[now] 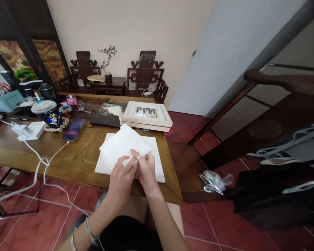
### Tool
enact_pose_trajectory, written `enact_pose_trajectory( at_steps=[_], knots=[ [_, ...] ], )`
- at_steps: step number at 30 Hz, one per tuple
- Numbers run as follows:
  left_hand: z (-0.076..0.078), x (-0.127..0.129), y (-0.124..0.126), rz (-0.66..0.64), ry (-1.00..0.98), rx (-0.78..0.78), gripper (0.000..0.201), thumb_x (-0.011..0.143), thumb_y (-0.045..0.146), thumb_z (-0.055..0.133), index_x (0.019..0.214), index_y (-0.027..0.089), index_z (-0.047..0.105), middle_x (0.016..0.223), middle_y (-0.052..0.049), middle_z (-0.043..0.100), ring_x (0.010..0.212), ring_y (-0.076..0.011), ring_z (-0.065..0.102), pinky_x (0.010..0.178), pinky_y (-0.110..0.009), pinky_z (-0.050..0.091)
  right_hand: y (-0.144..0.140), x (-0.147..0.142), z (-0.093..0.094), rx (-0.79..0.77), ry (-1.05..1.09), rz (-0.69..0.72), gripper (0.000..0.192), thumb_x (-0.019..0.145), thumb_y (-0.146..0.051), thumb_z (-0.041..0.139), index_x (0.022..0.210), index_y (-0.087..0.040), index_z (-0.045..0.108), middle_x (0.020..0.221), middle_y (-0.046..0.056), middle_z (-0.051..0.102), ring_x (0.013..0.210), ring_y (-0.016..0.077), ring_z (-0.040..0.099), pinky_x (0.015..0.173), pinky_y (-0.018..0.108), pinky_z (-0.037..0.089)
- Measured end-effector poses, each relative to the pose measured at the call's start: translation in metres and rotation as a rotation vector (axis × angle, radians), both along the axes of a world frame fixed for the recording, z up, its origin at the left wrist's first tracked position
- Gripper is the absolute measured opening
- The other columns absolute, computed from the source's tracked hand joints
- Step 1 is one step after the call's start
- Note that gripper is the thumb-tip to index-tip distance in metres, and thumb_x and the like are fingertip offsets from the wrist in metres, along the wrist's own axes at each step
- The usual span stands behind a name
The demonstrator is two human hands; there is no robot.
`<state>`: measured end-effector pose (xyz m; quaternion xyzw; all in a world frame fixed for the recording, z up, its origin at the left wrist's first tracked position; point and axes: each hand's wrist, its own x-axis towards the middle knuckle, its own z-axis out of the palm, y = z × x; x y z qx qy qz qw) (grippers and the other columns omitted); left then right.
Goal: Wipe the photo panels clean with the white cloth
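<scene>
A folded white cloth with soft, thick edges is tilted up over a flat white board near the table's front edge. My left hand is closed on the cloth's near edge, fingers bent in a pinch. Right beside it, my right hand grips the same edge close to the corner, with its fingertips meeting those of the left. A thin pale band shows at the right hand's fingers; I cannot tell what it is. Whatever small thing may lie between the fingertips is hidden.
Behind the cloth, a white picture frame lies stacked beside a dark photo panel. To the left are a phone on a charging cable, a power strip and a lidded cup. A wooden chair stands at the right.
</scene>
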<state>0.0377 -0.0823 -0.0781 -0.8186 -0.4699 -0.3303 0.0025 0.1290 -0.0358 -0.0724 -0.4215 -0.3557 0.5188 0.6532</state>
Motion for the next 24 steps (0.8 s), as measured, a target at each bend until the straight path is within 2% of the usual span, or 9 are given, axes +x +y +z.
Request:
enact_pose_trajectory(
  at_steps=[3,6,8,10,11,13,16,19,24],
  knots=[
    [0.010,-0.002,-0.003,-0.109,-0.012,-0.041,0.049,0.089,0.000,0.036,0.129,0.021,0.056,0.133,-0.007,0.062,0.128,-0.0225,0.051,0.098,-0.037,0.054,0.004,0.013,0.003,-0.007,-0.095,-0.118,0.028,0.071,-0.030,0.078,0.089,-0.013,0.065,0.077,0.006,0.073,0.071,0.0237,0.069,0.061,0.035,0.057],
    [0.026,-0.026,0.004,-0.215,-0.100,-0.201,0.048,0.094,0.008,0.039,0.138,0.024,0.049,0.145,-0.008,0.052,0.133,-0.0177,0.048,0.105,-0.034,0.049,0.008,0.037,0.008,0.071,-0.235,-0.330,0.032,0.072,-0.033,0.076,0.095,-0.013,0.067,0.094,0.012,0.074,0.091,0.0293,0.070,0.078,0.043,0.058],
    [0.029,-0.052,0.017,-0.122,-0.122,-0.272,0.042,0.096,0.017,0.042,0.135,0.026,0.053,0.147,-0.009,0.050,0.133,-0.0202,0.049,0.108,-0.039,0.046,0.007,0.058,0.011,0.146,-0.352,-0.480,0.032,0.071,-0.029,0.077,0.098,-0.015,0.067,0.107,0.014,0.072,0.110,0.0327,0.063,0.096,0.049,0.050],
    [0.023,-0.081,0.035,0.028,-0.058,-0.301,0.038,0.097,0.024,0.043,0.133,0.023,0.056,0.148,-0.014,0.046,0.137,-0.0264,0.044,0.111,-0.049,0.040,0.003,0.078,0.011,0.229,-0.486,-0.542,0.030,0.068,-0.020,0.076,0.097,-0.018,0.069,0.116,0.013,0.070,0.122,0.0336,0.056,0.109,0.051,0.039],
    [0.017,-0.092,0.043,0.097,-0.024,-0.311,0.039,0.097,0.028,0.043,0.134,0.021,0.055,0.150,-0.016,0.044,0.139,-0.0296,0.041,0.110,-0.052,0.040,0.000,0.087,0.009,0.294,-0.595,-0.508,0.028,0.069,-0.015,0.073,0.096,-0.020,0.069,0.121,0.012,0.068,0.126,0.0332,0.053,0.112,0.052,0.034],
    [0.003,-0.108,0.056,0.151,0.046,-0.350,0.045,0.097,0.032,0.044,0.140,0.019,0.049,0.154,-0.020,0.037,0.142,-0.0336,0.035,0.108,-0.056,0.039,-0.005,0.099,0.001,0.473,-0.890,-0.313,0.024,0.072,-0.007,0.063,0.090,-0.022,0.070,0.129,0.009,0.064,0.131,0.0309,0.049,0.115,0.055,0.031],
    [-0.013,-0.112,0.063,0.155,0.105,-0.328,0.046,0.098,0.031,0.040,0.142,0.020,0.045,0.158,-0.021,0.026,0.145,-0.0341,0.029,0.107,-0.057,0.037,-0.011,0.103,-0.015,0.628,-1.169,-0.032,0.027,0.071,0.001,0.049,0.061,-0.022,0.059,0.136,0.006,0.060,0.133,0.0287,0.047,0.112,0.058,0.035],
    [-0.016,-0.108,0.064,0.146,0.098,-0.323,0.047,0.100,0.032,0.037,0.145,0.021,0.041,0.160,-0.020,0.020,0.147,-0.0326,0.023,0.108,-0.056,0.035,-0.014,0.097,-0.027,0.624,-1.231,0.017,0.031,0.065,0.006,0.041,0.050,-0.021,0.048,0.141,0.009,0.055,0.137,0.0300,0.041,0.110,0.061,0.036],
    [-0.015,-0.110,0.072,0.080,0.037,-0.360,0.049,0.098,0.038,0.042,0.146,0.026,0.039,0.158,-0.012,0.032,0.148,-0.0294,0.022,0.112,-0.054,0.031,-0.014,0.094,-0.030,0.630,-1.306,0.007,0.031,0.062,0.009,0.040,0.049,-0.020,0.043,0.145,0.013,0.049,0.140,0.0328,0.034,0.108,0.066,0.034]
  ],
)
